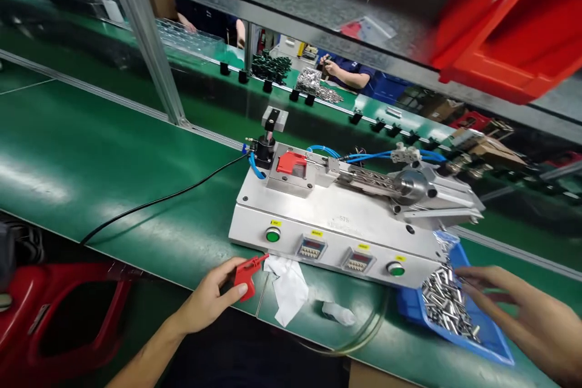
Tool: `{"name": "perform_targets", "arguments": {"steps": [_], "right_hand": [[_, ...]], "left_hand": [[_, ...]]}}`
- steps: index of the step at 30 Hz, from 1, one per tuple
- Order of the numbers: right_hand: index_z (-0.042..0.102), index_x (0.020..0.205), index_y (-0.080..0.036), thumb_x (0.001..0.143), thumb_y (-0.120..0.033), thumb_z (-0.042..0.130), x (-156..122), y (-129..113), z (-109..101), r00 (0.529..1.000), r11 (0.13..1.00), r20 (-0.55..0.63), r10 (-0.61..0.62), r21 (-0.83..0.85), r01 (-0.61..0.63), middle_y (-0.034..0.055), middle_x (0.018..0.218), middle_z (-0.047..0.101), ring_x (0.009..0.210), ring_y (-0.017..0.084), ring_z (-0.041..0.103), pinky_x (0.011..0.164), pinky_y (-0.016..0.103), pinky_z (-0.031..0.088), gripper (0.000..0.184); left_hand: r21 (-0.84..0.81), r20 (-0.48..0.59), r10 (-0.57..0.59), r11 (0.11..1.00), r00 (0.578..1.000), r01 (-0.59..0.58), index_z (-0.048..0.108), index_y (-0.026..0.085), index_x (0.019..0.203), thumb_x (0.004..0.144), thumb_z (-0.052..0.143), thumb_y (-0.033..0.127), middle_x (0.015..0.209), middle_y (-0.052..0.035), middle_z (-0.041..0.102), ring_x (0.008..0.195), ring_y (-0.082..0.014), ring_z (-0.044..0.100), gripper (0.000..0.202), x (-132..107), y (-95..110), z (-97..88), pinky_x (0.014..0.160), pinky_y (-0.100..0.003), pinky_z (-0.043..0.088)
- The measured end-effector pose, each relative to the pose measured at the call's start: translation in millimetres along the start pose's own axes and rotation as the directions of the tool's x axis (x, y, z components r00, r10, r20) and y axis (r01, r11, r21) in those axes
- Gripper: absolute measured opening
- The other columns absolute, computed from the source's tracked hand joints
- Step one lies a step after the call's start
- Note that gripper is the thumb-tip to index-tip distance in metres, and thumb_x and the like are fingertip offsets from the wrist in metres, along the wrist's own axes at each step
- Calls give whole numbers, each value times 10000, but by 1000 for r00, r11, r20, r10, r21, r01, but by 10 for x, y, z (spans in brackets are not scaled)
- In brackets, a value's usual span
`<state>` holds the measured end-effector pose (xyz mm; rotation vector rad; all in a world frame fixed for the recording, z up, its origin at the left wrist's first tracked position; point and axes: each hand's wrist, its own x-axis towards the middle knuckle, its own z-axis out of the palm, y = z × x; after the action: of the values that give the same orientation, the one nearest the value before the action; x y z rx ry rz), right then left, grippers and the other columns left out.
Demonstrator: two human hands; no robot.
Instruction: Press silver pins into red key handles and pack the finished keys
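My left hand (213,297) is closed around a small red plastic part (248,274) at the near edge of the green bench. My right hand (522,309) hovers with fingers stretched over a blue tray (488,339) holding several small metal pins (448,303). Nothing shows between its fingers. Between the hands stands a grey press machine (345,218) with a second red part (291,162) seated in its fixture. A crumpled white cloth (288,285) lies just right of my left hand.
Green buttons (273,234) and two small counters are on the machine's front. A black cable (159,199) runs left across the green belt. A red bin (68,309) sits low at the left, another red bin (509,24) overhead. Other workers' hands (330,65) are across the line.
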<state>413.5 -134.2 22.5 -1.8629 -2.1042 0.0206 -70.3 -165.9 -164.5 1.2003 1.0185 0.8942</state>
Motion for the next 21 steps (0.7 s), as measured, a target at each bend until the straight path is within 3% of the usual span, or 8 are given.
{"name": "perform_targets", "arguments": {"steps": [1, 4, 7, 10, 12, 15, 18, 21], "right_hand": [[754, 876, -354, 861, -626, 710, 65, -166, -52, 996, 997, 79, -41, 62, 36, 118, 844, 766, 695, 263, 726, 570, 387, 526, 276], [746, 933, -346, 918, -608, 646, 314, -822, -33, 976, 969, 107, -192, 180, 171, 98, 926, 771, 799, 278, 732, 693, 403, 586, 281], [716, 977, -292, 981, -472, 568, 699, -1446, 223, 952, 924, 50, -303, 261, 280, 77, 964, 773, 841, 259, 732, 782, 395, 592, 233], [701, 1055, -246, 966, -357, 544, 1203, -1822, 544, 936, 898, -65, -345, 267, 349, 71, 1013, 771, 920, 256, 724, 875, 406, 576, 212], [698, 1074, -239, 943, -290, 545, 1520, -1939, 715, 926, 898, -123, -356, 228, 375, 60, 1008, 770, 936, 254, 712, 884, 407, 563, 208], [712, 984, -239, 914, -230, 542, 1810, -1980, 877, 918, 911, -116, -379, 126, 392, 63, 933, 761, 936, 271, 688, 843, 402, 550, 185], [726, 947, -243, 941, -248, 517, 1849, -1926, 941, 913, 915, -109, -393, 49, 400, 86, 937, 748, 974, 296, 670, 846, 427, 548, 209], [737, 1006, -242, 974, -290, 503, 1787, -1877, 931, 903, 910, -128, -409, 16, 415, 112, 1121, 734, 1074, 317, 655, 932, 483, 544, 241]], "left_hand": [[11, 6, 6, 1000, 1000, -6, 665, 206, 1261, 962, 660, 463, 1057, -64, 719, 985, -248, 671, 395, 2, -3, 2, 929, -334, 539], [31, 10, 16, 999, 1000, -16, 666, 209, 1272, 965, 653, 463, 1122, -71, 710, 1049, -259, 655, 399, 8, -18, 15, 973, -345, 523], [40, 15, 17, 999, 1000, -18, 667, 212, 1274, 972, 642, 462, 1134, -71, 709, 1057, -258, 654, 393, 14, -24, 30, 968, -343, 525], [47, -3, 29, 998, 1000, -29, 660, 207, 1280, 966, 643, 446, 1099, -68, 716, 1019, -254, 665, 395, 17, -18, 47, 958, -352, 536], [46, -15, 35, 998, 999, -35, 660, 206, 1275, 958, 643, 449, 1081, -68, 718, 1010, -257, 666, 400, 18, -14, 56, 940, -354, 546], [45, -32, 46, 998, 998, -44, 670, 208, 1255, 951, 634, 463, 1065, -67, 717, 1004, -258, 660, 398, 19, -17, 64, 927, -351, 548], [64, -54, 65, 996, 996, -62, 676, 211, 1267, 947, 638, 453, 1089, -76, 728, 1017, -265, 662, 403, 20, -15, 64, 949, -361, 543], [118, -51, 84, 990, 995, -77, 690, 225, 1271, 938, 652, 414, 1117, -79, 741, 1036, -275, 662, 385, 18, 7, 58, 970, -373, 536]]}}
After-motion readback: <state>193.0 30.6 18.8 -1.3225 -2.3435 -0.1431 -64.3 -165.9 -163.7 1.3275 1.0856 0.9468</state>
